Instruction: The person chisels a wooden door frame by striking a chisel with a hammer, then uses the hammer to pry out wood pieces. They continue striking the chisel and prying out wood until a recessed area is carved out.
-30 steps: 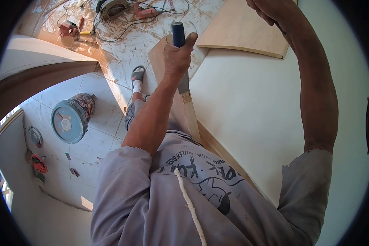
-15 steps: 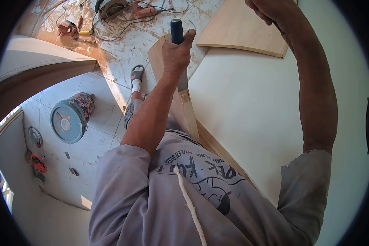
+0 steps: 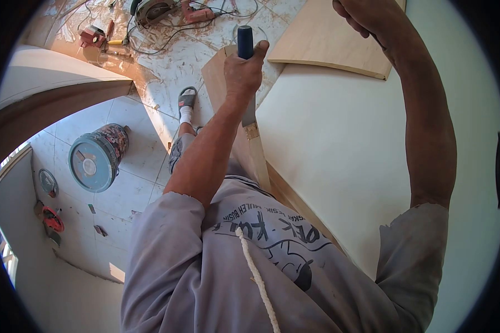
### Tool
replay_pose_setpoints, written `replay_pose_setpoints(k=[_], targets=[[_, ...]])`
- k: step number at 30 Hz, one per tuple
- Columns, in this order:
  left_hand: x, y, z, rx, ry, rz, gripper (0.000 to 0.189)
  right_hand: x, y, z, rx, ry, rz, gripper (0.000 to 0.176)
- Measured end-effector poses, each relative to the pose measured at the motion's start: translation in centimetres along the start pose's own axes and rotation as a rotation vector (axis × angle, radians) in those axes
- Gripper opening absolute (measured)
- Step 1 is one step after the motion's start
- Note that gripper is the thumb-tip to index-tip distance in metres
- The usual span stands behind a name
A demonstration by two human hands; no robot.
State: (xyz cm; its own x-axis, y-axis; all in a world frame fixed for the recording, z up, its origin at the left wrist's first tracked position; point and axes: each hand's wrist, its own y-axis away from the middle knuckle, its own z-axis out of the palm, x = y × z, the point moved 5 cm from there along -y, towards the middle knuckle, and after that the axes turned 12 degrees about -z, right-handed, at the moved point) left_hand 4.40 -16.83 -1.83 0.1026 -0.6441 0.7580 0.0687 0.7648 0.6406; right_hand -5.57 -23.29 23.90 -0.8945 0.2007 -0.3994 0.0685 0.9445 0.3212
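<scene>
My left hand is wrapped round a chisel with a blue handle and a wide metal blade. The chisel stands with its handle up, and its blade reaches down to the narrow edge of a wooden panel, at a lighter patch of wood. My right hand is raised at the top of the view, its fingers curled closed. Whatever it holds, if anything, lies hidden behind the fingers and past the frame's edge.
A wooden board leans over the pale surface at right. A lidded bucket stands on the tiled floor at left. A circular saw, a pink drill, a red power tool and cords lie among the shavings.
My left hand and the chisel appear slightly further right in the view, as do the panel and floor things. Both hands keep their closed shape, the right still raised.
</scene>
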Motion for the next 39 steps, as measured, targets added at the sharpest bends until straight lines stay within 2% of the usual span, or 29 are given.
replay_pose_setpoints(k=[2, 4, 5, 7, 8, 10, 11, 13, 14, 16, 18, 20, 21, 25, 27, 28, 30, 31, 32, 34, 36, 37, 38, 39], targets=[[-0.2, -0.5, 0.0, -0.006, 0.037, -0.027, 0.05, -0.9, -0.1, -0.8, 0.018, -0.013, -0.04, 0.038], [-0.3, -0.6, -0.1, -0.018, 0.065, -0.031, 0.05, -1.4, -0.3, -1.2, -0.076, -0.236, 0.092, 0.038], [-0.4, -0.6, -0.1, -0.034, 0.092, -0.037, 0.05, -1.0, -0.4, -0.9, -0.077, -0.236, 0.093, 0.038], [-0.5, -0.4, -0.2, -0.023, 0.091, -0.008, 0.051, 0.4, -0.7, 0.7, -0.174, 0.096, 0.054, 0.038], [-0.4, -0.3, -0.4, -0.01, 0.091, 0.027, 0.051, 1.3, -0.9, 1.7, -0.293, 0.287, -0.05, 0.036], [-0.5, -0.5, -0.6, 0.0, 0.111, 0.019, 0.052, 3.5, -1.7, 2.9, -0.371, 0.277, -0.152, 0.035], [-0.7, -0.6, -0.5, 0.003, 0.127, 0.006, 0.052, 3.6, -1.8, 2.4, -0.371, 0.282, -0.154, 0.035], [-0.7, -0.7, -0.2, -0.004, 0.037, -0.015, 0.052, 2.0, -0.8, 1.2, -0.237, 0.071, 0.072, 0.035], [-0.6, -0.7, 0.1, -0.013, -0.054, -0.025, 0.053, 1.8, -0.7, 1.3, -0.237, 0.067, 0.08, 0.035], [-0.5, -0.8, -0.1, 0.002, -0.031, -0.048, 0.052, 1.3, -0.8, 0.4, -0.022, -0.071, 0.057, 0.034], [-1.2, -1.4, 0.0, -0.066, 0.111, -0.091, 0.051, 1.6, -1.4, 1.1, -0.029, -0.023, 0.058, 0.037], [-1.8, -1.8, -0.2, -0.05, 0.125, -0.091, 0.051, 2.2, -2.2, 3.2, -0.385, 0.44, -0.035, 0.042], [-1.6, -1.8, -0.3, -0.04, 0.136, -0.094, 0.05, 1.4, -1.8, 2.7, -0.435, 0.373, -0.065, 0.045], [-1.1, -1.1, -0.5, -0.016, 0.088, -0.032, 0.049, 0.7, -2.0, 1.8, -0.351, 0.233, -0.048, 0.044], [-1.2, -1.3, 0.0, -0.069, 0.102, -0.076, 0.051, 1.4, -2.4, 1.0, -0.055, -0.019, 0.08, 0.042], [-1.4, -1.4, 0.1, -0.074, 0.102, -0.078, 0.051, 1.1, -1.7, 1.0, -0.054, -0.017, 0.084, 0.042], [-1.7, -1.5, 0.3, -0.096, 0.01, -0.039, 0.055, -0.4, 0.0, 1.7, -0.187, 0.146, -0.006, 0.042], [-1.8, -1.6, 0.3, -0.094, 0.012, -0.034, 0.055, 0.8, -1.5, 3.9, -0.351, 0.476, -0.216, 0.043], [-1.9, -1.7, 0.3, -0.101, 0.006, -0.039, 0.056, 1.7, -0.8, 3.1, -0.367, 0.425, -0.124, 0.045], [-1.6, -1.4, 0.4, -0.117, 0.0, -0.048, 0.057, 2.0, -1.1, 2.2, -0.274, 0.388, -0.168, 0.041], [-1.5, -1.0, 0.3, -0.123, 0.02, -0.041, 0.058, 2.3, -1.3, 0.8, -0.154, 0.09, 0.067, 0.037], [-1.9, -0.9, 0.2, -0.123, 0.013, -0.049, 0.058, 0.0, -0.6, 0.2, -0.071, 0.007, 0.09, 0.035], [-2.0, -1.1, 0.2, -0.124, 0.009, -0.053, 0.058, 0.3, -0.7, -0.4, 0.045, -0.035, 0.052, 0.035], [-1.8, -1.4, 0.3, -0.124, 0.008, -0.05, 0.057, 0.5, -1.0, -0.5, -0.019, -0.046, 0.026, 0.036]])
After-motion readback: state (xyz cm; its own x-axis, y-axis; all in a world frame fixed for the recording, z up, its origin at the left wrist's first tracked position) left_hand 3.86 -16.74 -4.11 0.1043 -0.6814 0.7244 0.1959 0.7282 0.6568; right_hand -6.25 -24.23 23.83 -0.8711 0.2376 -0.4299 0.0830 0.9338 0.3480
